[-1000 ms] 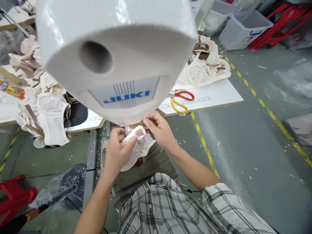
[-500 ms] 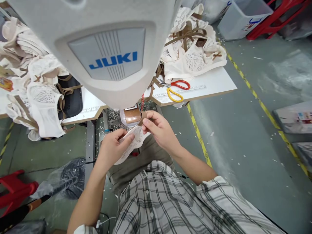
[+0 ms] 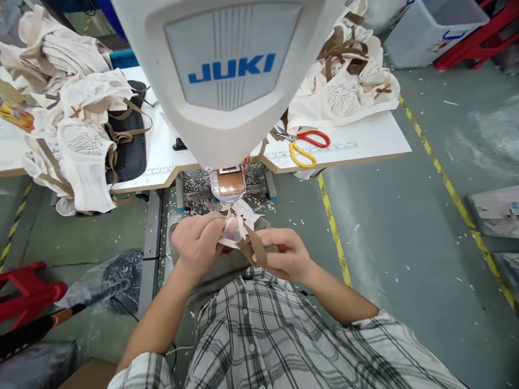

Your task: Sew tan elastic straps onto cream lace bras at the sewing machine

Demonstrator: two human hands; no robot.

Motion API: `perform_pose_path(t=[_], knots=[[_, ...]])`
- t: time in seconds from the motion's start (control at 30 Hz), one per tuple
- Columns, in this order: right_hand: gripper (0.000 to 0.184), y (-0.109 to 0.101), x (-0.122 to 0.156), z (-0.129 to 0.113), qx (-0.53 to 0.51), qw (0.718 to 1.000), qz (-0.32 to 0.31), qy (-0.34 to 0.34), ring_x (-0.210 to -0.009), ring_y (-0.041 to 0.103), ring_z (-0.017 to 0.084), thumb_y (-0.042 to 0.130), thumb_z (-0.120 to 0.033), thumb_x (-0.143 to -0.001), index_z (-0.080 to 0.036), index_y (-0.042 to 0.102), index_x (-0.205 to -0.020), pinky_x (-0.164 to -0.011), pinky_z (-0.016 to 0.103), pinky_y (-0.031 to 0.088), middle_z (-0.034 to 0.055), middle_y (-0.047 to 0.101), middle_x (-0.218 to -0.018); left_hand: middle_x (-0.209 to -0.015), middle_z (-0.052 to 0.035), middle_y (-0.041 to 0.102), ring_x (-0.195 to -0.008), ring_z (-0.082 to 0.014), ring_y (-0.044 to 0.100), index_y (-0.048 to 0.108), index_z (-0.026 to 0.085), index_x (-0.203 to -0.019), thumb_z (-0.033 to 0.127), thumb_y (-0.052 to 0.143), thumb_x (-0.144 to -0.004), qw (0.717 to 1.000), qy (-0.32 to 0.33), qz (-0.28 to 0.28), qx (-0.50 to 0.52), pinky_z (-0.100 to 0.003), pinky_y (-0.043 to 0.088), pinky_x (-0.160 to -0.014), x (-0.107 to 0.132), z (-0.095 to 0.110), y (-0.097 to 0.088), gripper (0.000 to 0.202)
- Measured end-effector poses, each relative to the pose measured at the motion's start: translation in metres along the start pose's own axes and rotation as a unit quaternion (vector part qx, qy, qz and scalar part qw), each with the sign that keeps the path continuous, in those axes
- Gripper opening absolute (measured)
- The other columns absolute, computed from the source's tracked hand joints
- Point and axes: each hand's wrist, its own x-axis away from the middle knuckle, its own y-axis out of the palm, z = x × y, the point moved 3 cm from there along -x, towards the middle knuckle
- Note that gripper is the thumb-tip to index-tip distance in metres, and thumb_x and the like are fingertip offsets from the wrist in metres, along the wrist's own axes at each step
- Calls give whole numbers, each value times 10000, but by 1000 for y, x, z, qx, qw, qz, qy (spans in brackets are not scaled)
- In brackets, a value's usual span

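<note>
A white lace bra [image 3: 248,212] is held just in front of the sewing machine's rounded end [image 3: 230,185]. My left hand [image 3: 198,240] is closed on its left edge, thumb on top. A brown strap [image 3: 256,248] loops up from the bra's near right side. My right hand [image 3: 284,253] has its fingers curled round that strap, with the fingertips partly hidden behind it. The bra is bunched between both hands, so its full shape cannot be made out.
The machine's large white head [image 3: 227,70] hangs over the centre. Red-and-yellow scissors [image 3: 302,147] lie on the right table [image 3: 344,154]. Piles of bras [image 3: 87,143] lie left, and more [image 3: 344,97] right. A clear bin [image 3: 433,32] and a red stool [image 3: 30,292] stand on the floor.
Both hands have drawn the bra back from the machine towards my body. The brown strap now shows as a loop, and the bra is more bunched. My view has shifted slightly left.
</note>
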Motion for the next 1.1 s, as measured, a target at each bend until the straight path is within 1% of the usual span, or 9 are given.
perform_pose_path(t=[0.13, 0.3, 0.4, 0.47, 0.53, 0.63, 0.73, 0.9, 1.1], knots=[[132, 4, 0, -2, -62, 997, 30, -17, -586, 519, 122, 694, -294, -855, -197, 679, -767, -593, 286, 489, 12, 634, -705, -539, 32, 441, -517, -128, 363, 518, 216, -723, 308, 619, -936, 1000, 0, 10, 2, -297, 236, -532, 6, -1, 1, 253], [182, 3, -1, -7, 101, 988, 18, -111, -673, 625, 152, 590, -334, -930, -207, 690, -845, -656, 305, 557, 37, 666, -767, -531, 40, 419, -512, -125, 346, 527, 216, -723, 288, 664, -903, 1000, -18, 7, 9, -293, 226, -524, 5, -1, 0, 237], [101, 0, -5, -18, 210, 956, 72, -191, -873, 679, 170, 612, -270, -917, -249, 706, -886, -812, 332, 584, 60, 698, -938, -629, 14, 555, -575, -114, 462, 628, 199, -822, 273, 627, -930, 984, -105, -107, 98, -257, 306, -556, 2, 0, 1, 131], [133, -8, -10, -18, 254, 943, 135, -167, -1004, 673, 181, 603, -260, -932, -278, 698, -1022, -911, 363, 575, 67, 692, -1049, -669, 6, 591, -607, -109, 502, 661, 186, -822, 302, 576, -963, 925, -210, -234, 214, -238, 337, -569, 7, 1, 4, 202], [225, -23, -16, -4, 238, 952, 173, -81, -1038, 673, 180, 569, -320, -963, -283, 647, -1171, -939, 371, 573, 70, 681, -1102, -640, 12, 560, -584, -101, 474, 666, 172, -767, 389, 568, -966, 829, -334, -307, 326, -228, 330, -546, 19, 1, 7, 311], [357, -56, -19, 42, 208, 955, 204, 46, -986, 681, 176, 561, -441, -959, -241, 582, -1253, -915, 358, 575, 78, 679, -1102, -677, 9, 578, -589, -98, 467, 703, 168, -818, 490, 654, -897, 683, -500, -278, 453, -217, 353, -547, 43, -3, 9, 335], [469, -89, -16, 104, 287, 923, 200, 158, -1069, 655, 226, 580, -497, -924, -164, 580, -1254, -946, 393, 548, 151, 646, -1207, -738, -4, 635, -622, -103, 512, 739, 174, -877, 483, 746, -822, 611, -568, -210, 510, -218, 404, -583, 61, -7, 9, 314], [480, -95, -22, 170, 384, 884, 35, 265, -1244, 569, 282, 509, -459, -961, -107, 625, -1265, -1050, 416, 456, 197, 635, -1308, -727, -17, 654, -608, -112, 531, 751, 163, -844, 486, 792, -766, 612, -590, -191, 491, -230, 434, -579, 69, -10, 6, 335], [557, -64, -54, 175, 486, 842, -91, 218, -1253, 540, 333, 596, -526, -912, -97, 658, -1261, -1058, 402, 393, 211, 641, -1275, -706, -13, 634, -605, -113, 526, 725, 163, -802, 461, 780, -783, 645, -575, -196, 463, -227, 420, -557, 63, -11, 2, 304]])
